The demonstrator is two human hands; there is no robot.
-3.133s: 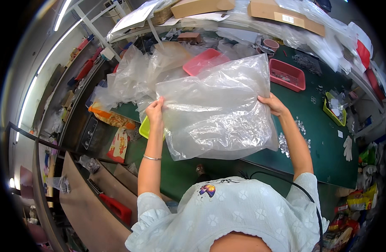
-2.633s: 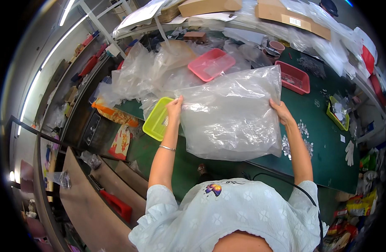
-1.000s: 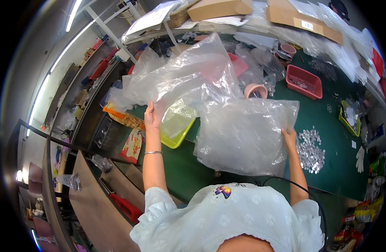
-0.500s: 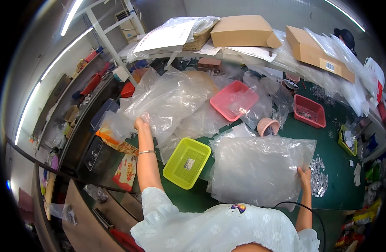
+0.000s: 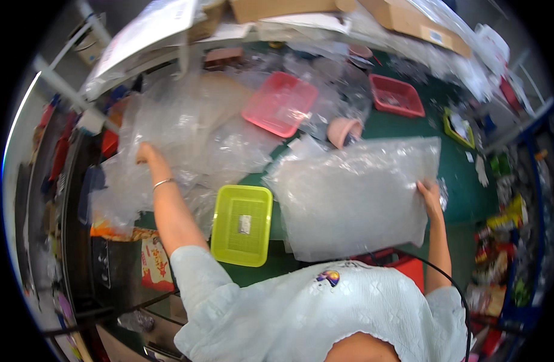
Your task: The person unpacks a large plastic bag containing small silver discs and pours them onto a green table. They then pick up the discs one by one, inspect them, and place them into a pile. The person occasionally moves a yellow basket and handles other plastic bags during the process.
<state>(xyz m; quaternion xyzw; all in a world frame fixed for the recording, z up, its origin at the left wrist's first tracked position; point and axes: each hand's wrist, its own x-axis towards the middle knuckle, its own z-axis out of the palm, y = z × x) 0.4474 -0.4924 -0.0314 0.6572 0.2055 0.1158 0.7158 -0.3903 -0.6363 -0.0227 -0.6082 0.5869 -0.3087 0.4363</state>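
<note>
My right hand [image 5: 429, 194] grips big bag [image 5: 355, 193] edge, keeping it flat; left hand [image 5: 145, 152] grabs bag pile [image 5: 168, 139] at table's left edge.

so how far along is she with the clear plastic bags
One large clear plastic bag lies flat on the green table, right hand gripping its edge. Left hand is on the crumpled pile of clear bags, which looks mostly unsorted. Yellow mesh basket is nearly empty.

A large clear plastic bag [image 5: 355, 196] lay flat and crinkled just right of the yellow basket [image 5: 242, 225]; a heap of clear bags [image 5: 180, 136] lay up-left of that basket.
</note>
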